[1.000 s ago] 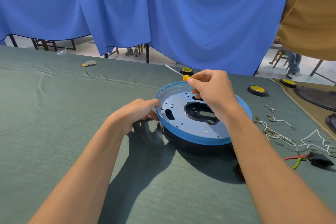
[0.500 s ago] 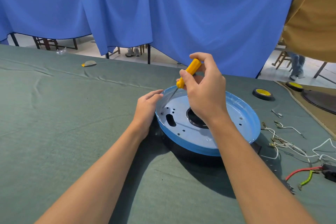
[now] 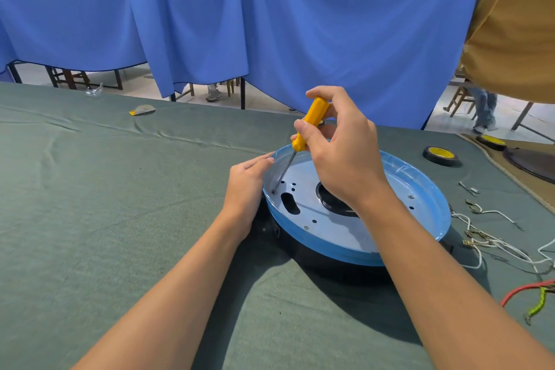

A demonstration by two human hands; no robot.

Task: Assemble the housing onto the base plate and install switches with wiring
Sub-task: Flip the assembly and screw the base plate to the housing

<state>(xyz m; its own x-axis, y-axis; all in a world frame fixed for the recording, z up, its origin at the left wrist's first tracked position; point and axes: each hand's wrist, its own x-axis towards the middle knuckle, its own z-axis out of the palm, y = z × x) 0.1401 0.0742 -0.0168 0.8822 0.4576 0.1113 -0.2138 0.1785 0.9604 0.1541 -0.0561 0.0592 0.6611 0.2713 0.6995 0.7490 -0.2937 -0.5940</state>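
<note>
A round blue-rimmed base plate (image 3: 336, 234) with holes and slots lies on a black housing (image 3: 303, 252) on the green cloth. My right hand (image 3: 339, 156) grips a yellow-handled screwdriver (image 3: 309, 125), tilted, its metal tip down on a screw (image 3: 274, 191) at the plate's left edge. My left hand (image 3: 246, 186) rests against the plate's left rim, fingers along the rim. White wires (image 3: 492, 240) and red and green wires (image 3: 531, 294) lie to the right of the plate.
A black and yellow tape roll (image 3: 440, 155) sits at the far right, another (image 3: 491, 141) beyond it. Small metal parts (image 3: 468, 188) lie near the wires. A blue curtain (image 3: 270, 24) hangs behind the table. A person in a tan shirt (image 3: 516, 24) stands at the upper right.
My right hand turned the screwdriver from pointing away to upright and set its tip on the screw at the plate's left edge. My left hand stayed at the rim.
</note>
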